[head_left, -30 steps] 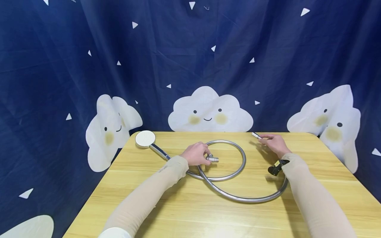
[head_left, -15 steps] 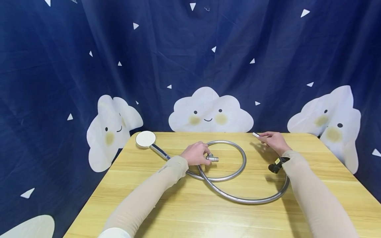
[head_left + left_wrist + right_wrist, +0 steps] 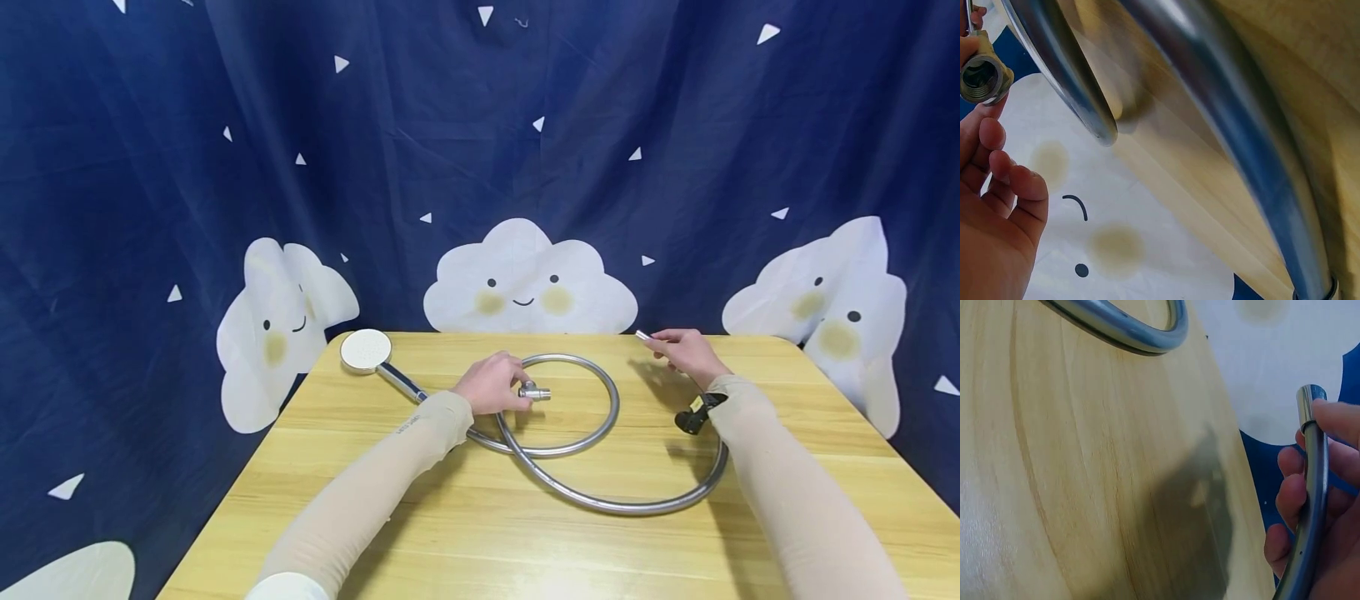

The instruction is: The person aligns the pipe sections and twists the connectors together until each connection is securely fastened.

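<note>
My left hand (image 3: 491, 385) pinches a small silver valve fitting (image 3: 536, 392) above the table, inside the loop of the shower hose. In the left wrist view, the fitting (image 3: 984, 78) shows a round, internally threaded opening. At the right, my right hand (image 3: 688, 354) holds the hose's free end, thumb beside its shiny metal end connector (image 3: 1309, 403) and fingers curled behind. The grey metal shower hose (image 3: 630, 507) runs from that hand, loops across the table and passes behind my left wrist towards the shower head (image 3: 366, 350), which lies face up at the far left.
The wooden table (image 3: 525, 550) has its back edge just beyond both hands. A blue curtain (image 3: 480, 150) with white clouds hangs behind and beside it. A black wrist camera (image 3: 697, 414) sits under my right wrist.
The valve fitting has turned and risen slightly in my left hand. Less of the hose connector protrudes from my right fingers. The shower head and the loop on the table have stayed put.
</note>
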### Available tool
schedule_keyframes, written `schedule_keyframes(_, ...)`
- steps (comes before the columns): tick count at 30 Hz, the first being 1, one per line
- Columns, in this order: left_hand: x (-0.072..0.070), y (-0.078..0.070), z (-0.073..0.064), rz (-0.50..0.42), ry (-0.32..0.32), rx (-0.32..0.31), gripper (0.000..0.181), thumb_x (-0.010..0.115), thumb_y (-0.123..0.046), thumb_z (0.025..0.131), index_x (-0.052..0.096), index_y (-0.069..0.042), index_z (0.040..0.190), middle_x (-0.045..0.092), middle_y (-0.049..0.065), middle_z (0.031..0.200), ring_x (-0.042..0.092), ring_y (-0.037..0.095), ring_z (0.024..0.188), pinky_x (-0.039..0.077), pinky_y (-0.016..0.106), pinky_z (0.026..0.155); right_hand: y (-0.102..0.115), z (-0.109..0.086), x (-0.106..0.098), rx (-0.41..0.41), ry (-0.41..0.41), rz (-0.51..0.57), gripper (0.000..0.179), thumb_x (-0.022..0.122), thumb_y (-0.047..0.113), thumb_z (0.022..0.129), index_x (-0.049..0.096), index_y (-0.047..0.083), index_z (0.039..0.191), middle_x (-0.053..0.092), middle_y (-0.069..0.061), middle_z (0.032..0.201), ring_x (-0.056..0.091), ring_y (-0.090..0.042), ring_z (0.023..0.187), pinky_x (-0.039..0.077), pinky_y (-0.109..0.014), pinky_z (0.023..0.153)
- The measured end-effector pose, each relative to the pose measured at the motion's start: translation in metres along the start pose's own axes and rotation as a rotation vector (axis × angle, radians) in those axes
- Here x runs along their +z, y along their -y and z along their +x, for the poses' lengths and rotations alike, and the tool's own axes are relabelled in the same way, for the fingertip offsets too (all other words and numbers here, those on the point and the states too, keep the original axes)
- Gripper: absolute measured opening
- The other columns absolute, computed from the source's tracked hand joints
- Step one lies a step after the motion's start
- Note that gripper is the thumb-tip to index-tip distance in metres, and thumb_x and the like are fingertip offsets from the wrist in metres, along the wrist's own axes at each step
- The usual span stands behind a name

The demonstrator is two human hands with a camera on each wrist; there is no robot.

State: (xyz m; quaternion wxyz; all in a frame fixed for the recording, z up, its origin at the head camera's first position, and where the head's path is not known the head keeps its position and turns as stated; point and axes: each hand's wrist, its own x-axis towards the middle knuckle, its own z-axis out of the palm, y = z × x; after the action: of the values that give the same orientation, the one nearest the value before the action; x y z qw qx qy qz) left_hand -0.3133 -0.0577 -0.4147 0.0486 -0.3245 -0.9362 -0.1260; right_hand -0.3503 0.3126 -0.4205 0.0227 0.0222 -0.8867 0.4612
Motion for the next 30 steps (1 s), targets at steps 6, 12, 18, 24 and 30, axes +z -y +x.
schedule_keyframes(6, -0.002, -0.002, 0.000, 0.017, -0.027, 0.001, 0.030, 0.070, -0.046, 0.069, 0.071, -0.026, 0.090, 0.055, -0.008, 0.077, 0.044, 0.008, 0.075, 0.039, 0.023, 0.057, 0.006, -0.002, 0.000, -0.018, 0.045, -0.001, 0.048, 0.065, 0.040, 0.084, 0.058, 0.001, 0.113, 0.060, -0.018, 0.085, 0.052, -0.020, 0.053, 0.043, -0.032, 0.050)
schedule_keyframes(12, -0.004, -0.004, 0.001, 0.023, -0.034, -0.014, 0.028, 0.070, -0.046, 0.069, 0.070, -0.025, 0.088, 0.053, -0.009, 0.076, 0.044, 0.008, 0.075, 0.039, 0.024, 0.058, 0.015, -0.005, 0.001, -0.055, 0.045, -0.031, 0.048, 0.064, 0.039, 0.085, 0.057, 0.001, 0.115, 0.057, -0.012, 0.077, 0.047, -0.019, 0.049, 0.039, -0.030, 0.047)
schedule_keyframes(18, -0.006, -0.005, 0.003, 0.023, -0.044, -0.022, 0.026, 0.071, -0.045, 0.070, 0.069, -0.026, 0.088, 0.053, -0.007, 0.076, 0.043, 0.009, 0.074, 0.038, 0.024, 0.057, 0.021, -0.005, 0.004, -0.067, 0.068, -0.036, 0.046, 0.061, 0.040, 0.087, 0.058, 0.004, 0.116, 0.056, -0.013, 0.079, 0.044, -0.015, 0.049, 0.037, -0.028, 0.046)
schedule_keyframes(24, -0.008, -0.008, 0.002, 0.014, -0.050, -0.031, 0.031, 0.070, -0.045, 0.071, 0.070, -0.024, 0.094, 0.055, -0.005, 0.079, 0.044, 0.008, 0.076, 0.038, 0.024, 0.057, 0.024, -0.006, 0.009, -0.129, 0.059, -0.065, 0.040, 0.060, 0.040, 0.088, 0.059, 0.008, 0.111, 0.057, -0.016, 0.078, 0.045, -0.014, 0.048, 0.035, -0.028, 0.043)
schedule_keyframes(30, -0.007, -0.007, 0.004, 0.017, -0.050, -0.045, 0.031, 0.068, -0.047, 0.071, 0.069, -0.026, 0.095, 0.050, -0.009, 0.076, 0.043, 0.008, 0.075, 0.037, 0.024, 0.057, 0.029, -0.008, 0.010, -0.151, 0.055, -0.058, 0.036, 0.060, 0.039, 0.088, 0.060, 0.008, 0.107, 0.056, -0.015, 0.077, 0.047, -0.017, 0.049, 0.038, -0.028, 0.044)
